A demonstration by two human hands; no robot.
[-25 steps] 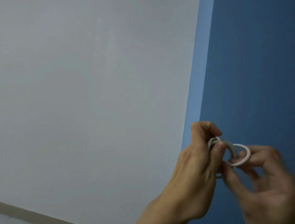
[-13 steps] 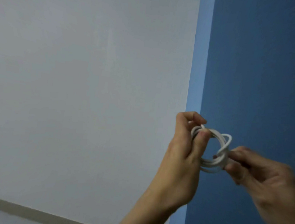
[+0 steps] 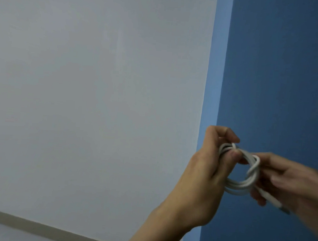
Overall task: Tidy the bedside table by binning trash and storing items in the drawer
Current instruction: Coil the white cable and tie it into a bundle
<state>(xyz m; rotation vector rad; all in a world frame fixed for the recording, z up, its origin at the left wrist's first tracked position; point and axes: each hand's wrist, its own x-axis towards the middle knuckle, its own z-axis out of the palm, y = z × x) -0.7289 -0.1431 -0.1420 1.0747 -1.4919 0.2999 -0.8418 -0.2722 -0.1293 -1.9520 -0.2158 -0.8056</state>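
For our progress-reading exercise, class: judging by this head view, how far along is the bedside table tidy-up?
Done: the white cable is mostly wound into a coil. In hand: the left hand pinches the coil's top while the right hand holds its loose plug end. Left: storing it in the drawer; table, drawer and bin are out of view, so the rest cannot be judged.

— Do we find any word, label or number to read here?
— No, we can read none. The white cable (image 3: 239, 187) shows no mark that we can make out, and it is partly blurred.
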